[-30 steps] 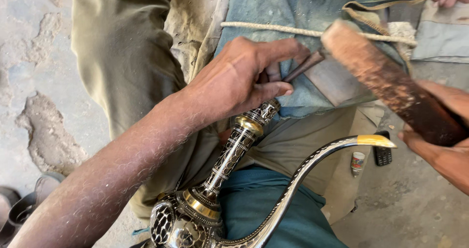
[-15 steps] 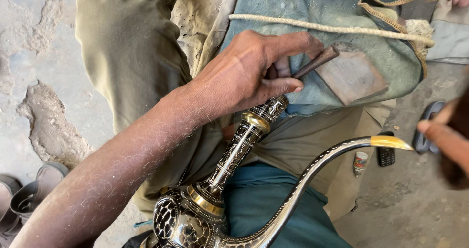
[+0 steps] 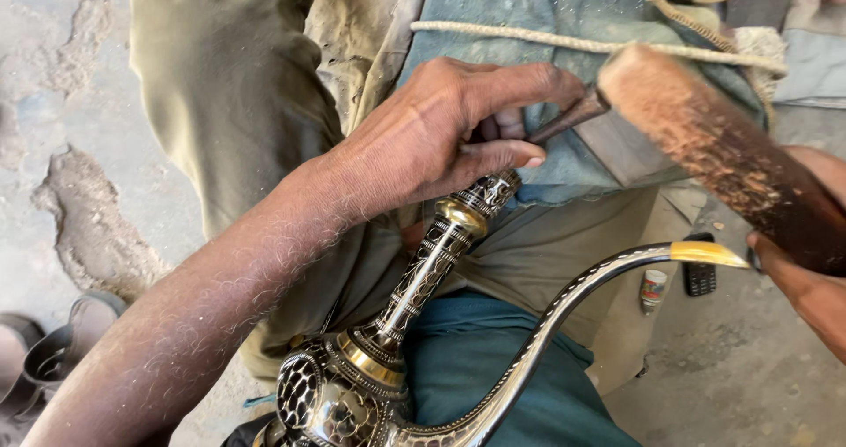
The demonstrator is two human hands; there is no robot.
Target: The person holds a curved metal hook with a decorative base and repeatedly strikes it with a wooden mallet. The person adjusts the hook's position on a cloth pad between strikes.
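The ornate metal ewer [image 3: 388,350] lies across the person's lap, its body at the lower edge of the view and its long neck running up and to the right. At the top of that neck rests the left hand [image 3: 441,139], with a thin metal punch [image 3: 568,117] between its fingers, pointing right of the neck's end. Right of the punch, its end touching the punch's head, is a wooden mallet [image 3: 723,156], slanting down to the right hand [image 3: 793,280] at the right edge. The ewer's curved spout [image 3: 582,288] sweeps from the body up and right, below the mallet. Beyond the spout's tip, on the ground, lie a small phone [image 3: 701,275] and a little container [image 3: 652,288]. Far left of the body, sandals [image 3: 53,350] sit on the floor.
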